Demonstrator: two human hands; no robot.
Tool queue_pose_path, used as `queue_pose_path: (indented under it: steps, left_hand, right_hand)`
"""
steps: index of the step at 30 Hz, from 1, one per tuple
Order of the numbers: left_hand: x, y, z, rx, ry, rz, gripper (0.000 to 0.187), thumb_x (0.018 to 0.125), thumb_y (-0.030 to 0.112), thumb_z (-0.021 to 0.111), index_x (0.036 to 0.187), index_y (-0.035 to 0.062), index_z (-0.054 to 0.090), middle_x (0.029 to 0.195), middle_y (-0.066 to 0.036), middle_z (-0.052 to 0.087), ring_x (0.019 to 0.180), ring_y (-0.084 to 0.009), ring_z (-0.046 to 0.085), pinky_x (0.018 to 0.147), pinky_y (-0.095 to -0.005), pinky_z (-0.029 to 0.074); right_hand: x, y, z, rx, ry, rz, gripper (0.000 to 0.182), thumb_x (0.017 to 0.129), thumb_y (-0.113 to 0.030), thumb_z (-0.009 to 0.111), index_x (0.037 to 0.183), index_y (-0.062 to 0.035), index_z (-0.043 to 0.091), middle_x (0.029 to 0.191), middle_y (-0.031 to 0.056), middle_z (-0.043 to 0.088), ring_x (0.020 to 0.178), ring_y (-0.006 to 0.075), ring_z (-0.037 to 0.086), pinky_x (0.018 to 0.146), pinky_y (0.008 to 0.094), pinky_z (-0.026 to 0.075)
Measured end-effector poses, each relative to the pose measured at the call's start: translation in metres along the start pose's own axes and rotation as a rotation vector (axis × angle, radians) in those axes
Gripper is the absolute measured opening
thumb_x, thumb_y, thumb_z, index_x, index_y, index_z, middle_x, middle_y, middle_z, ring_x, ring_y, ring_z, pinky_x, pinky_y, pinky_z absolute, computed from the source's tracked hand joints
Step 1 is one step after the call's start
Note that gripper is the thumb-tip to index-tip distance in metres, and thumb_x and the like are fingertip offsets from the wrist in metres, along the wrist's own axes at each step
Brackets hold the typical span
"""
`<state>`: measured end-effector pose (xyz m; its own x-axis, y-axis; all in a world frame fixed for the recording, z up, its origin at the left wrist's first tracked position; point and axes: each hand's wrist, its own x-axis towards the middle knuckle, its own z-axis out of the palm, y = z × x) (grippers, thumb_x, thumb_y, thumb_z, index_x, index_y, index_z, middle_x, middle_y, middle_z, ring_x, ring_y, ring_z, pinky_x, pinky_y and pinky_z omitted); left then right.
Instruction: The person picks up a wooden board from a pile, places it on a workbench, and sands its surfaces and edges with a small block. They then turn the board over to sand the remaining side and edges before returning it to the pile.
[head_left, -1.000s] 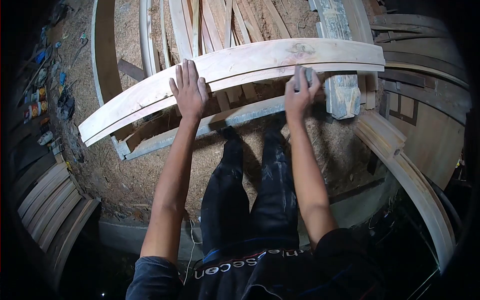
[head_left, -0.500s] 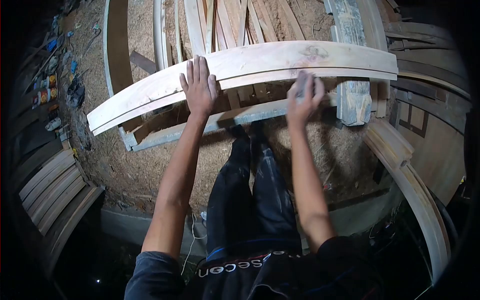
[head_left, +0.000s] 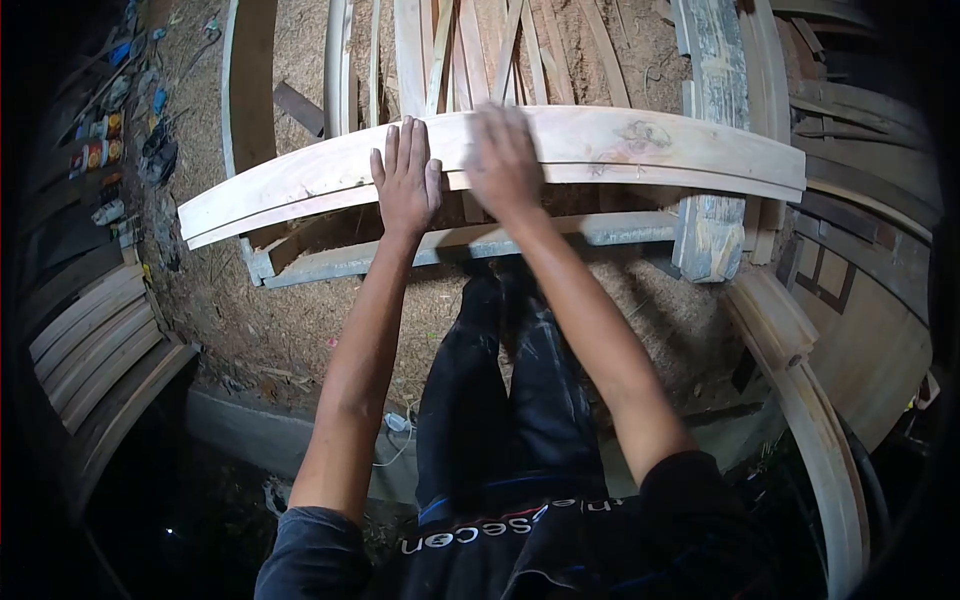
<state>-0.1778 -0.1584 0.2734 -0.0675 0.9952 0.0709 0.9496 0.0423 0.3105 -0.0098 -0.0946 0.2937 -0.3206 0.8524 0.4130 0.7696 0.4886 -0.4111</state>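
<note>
A pale curved wooden board (head_left: 300, 181) with a groove along its near edge and a dark knot toward the right lies crosswise in front of me. My left hand (head_left: 406, 185) rests flat on its middle, fingers stretched out and holding nothing. Just to the right, my right hand (head_left: 505, 165) is on the board too, smeared by motion. Its palm side is hidden; half a second ago a small grey piece, like folded sandpaper, showed in its fingers. Under the board are a weathered beam (head_left: 712, 225) at the right and a low wooden rail (head_left: 620, 228).
Long wood strips (head_left: 410, 60) lie beyond the board on sawdust-covered ground (head_left: 290, 330). Curved pieces are stacked at the lower left (head_left: 95, 335). A curved timber (head_left: 825, 440) stands at the right, near a wooden panel (head_left: 870, 340). Litter (head_left: 95, 155) lies at the far left.
My right hand has moved left and away from me, from the board's near edge onto its face beside my left hand. My left hand stays on the board; the view has shifted slightly.
</note>
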Motion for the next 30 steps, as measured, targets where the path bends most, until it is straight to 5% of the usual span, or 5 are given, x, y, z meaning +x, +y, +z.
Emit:
queue_pose_path:
  steps: [6, 12, 15, 24, 30]
  left_hand:
    - [0.002, 0.008, -0.003, -0.014, 0.047, -0.048, 0.062, 0.102, 0.032, 0.044, 0.161, 0.0156, 0.037, 0.167, -0.006, 0.035, 0.156, -0.0258, 0.028, 0.127, -0.0503, 0.008]
    - [0.001, 0.007, -0.002, 0.01, 0.042, -0.056, 0.061, 0.103, 0.033, 0.042, 0.162, 0.0169, 0.037, 0.166, -0.005, 0.037, 0.156, -0.0244, 0.029, 0.127, -0.0496, 0.009]
    - [-0.003, -0.002, -0.005, -0.093, 0.016, -0.064, 0.06, 0.104, 0.034, 0.041, 0.162, 0.0172, 0.036, 0.167, -0.006, 0.037, 0.156, -0.0259, 0.029, 0.127, -0.0503, 0.012]
    - [0.001, 0.003, -0.005, 0.006, 0.063, -0.078, 0.059, 0.102, 0.031, 0.042, 0.16, 0.0185, 0.041, 0.166, -0.005, 0.039, 0.154, -0.0267, 0.032, 0.126, -0.0505, 0.013]
    - [0.0, 0.0, -0.004, -0.016, 0.069, -0.038, 0.058, 0.104, 0.032, 0.043, 0.16, 0.0172, 0.04, 0.166, -0.005, 0.039, 0.155, -0.0269, 0.031, 0.126, -0.0502, 0.012]
  right_hand:
    - [-0.011, 0.089, -0.063, -0.1, 0.014, 0.246, 0.053, 0.09, -0.016, 0.064, 0.14, 0.0003, 0.055, 0.146, 0.0198, 0.054, 0.139, 0.0415, 0.046, 0.118, 0.0546, 0.036]
    - [0.005, -0.022, 0.005, 0.039, -0.223, 0.164, 0.061, 0.098, -0.033, 0.058, 0.148, 0.0015, 0.046, 0.154, 0.0214, 0.044, 0.143, 0.0488, 0.036, 0.121, 0.0573, 0.028]
    - [0.001, -0.046, 0.008, 0.148, -0.242, 0.057, 0.056, 0.095, -0.028, 0.061, 0.143, -0.0014, 0.054, 0.151, 0.0171, 0.05, 0.144, 0.0428, 0.04, 0.123, 0.0533, 0.03]
    - [-0.031, 0.12, -0.081, -0.15, 0.092, 0.308, 0.052, 0.092, -0.013, 0.058, 0.142, 0.002, 0.056, 0.148, 0.0236, 0.053, 0.139, 0.0435, 0.047, 0.121, 0.0543, 0.033]
    - [-0.014, -0.004, -0.004, 0.102, -0.083, 0.078, 0.05, 0.085, -0.015, 0.063, 0.133, -0.0008, 0.062, 0.143, 0.0193, 0.057, 0.135, 0.0418, 0.05, 0.119, 0.0541, 0.036]
